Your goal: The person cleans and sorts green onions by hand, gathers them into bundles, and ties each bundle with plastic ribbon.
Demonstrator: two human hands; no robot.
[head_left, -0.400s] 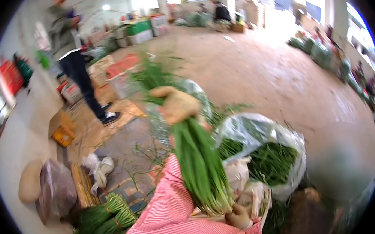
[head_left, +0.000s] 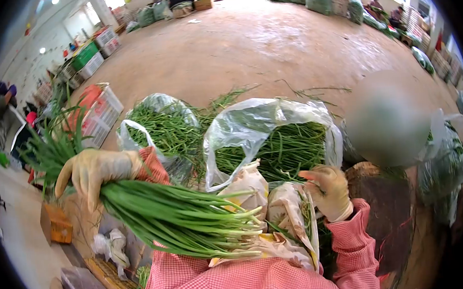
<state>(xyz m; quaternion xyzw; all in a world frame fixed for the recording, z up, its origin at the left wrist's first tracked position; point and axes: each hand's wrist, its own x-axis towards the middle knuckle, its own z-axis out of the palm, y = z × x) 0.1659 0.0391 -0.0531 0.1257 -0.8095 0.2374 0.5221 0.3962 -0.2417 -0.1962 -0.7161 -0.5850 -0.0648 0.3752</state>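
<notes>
My left hand (head_left: pixel 98 171), in a pale glove, is closed round a bunch of long green stalks (head_left: pixel 167 217). The leafy tops stick out to the left, and the pale ends point right across my lap. My right hand (head_left: pixel 330 191), gloved too, is raised at the right with its fingers bent; whether it pinches anything is too small to tell. Between the hands a patterned cloth (head_left: pixel 288 210) covers my lap, with a few stalks on it. Just beyond it stands an open clear plastic bag (head_left: pixel 334 133) of green stalks. A second bag (head_left: pixel 173 108) of greens stands left of it.
A white crate (head_left: pixel 100 118) with red plastic stands at the left. Nearby are a cardboard box (head_left: pixel 59 224), a wooden block (head_left: pixel 107 274) and bundled greens (head_left: pixel 141 280). Filled bags (head_left: pixel 318 0) and people (head_left: pixel 375 4) are far back. A blurred round patch covers part of the right.
The view has turned to the right. The bunch has swung from upright to nearly level, with its pale ends to the right. My right hand has moved away from the stalk ends.
</notes>
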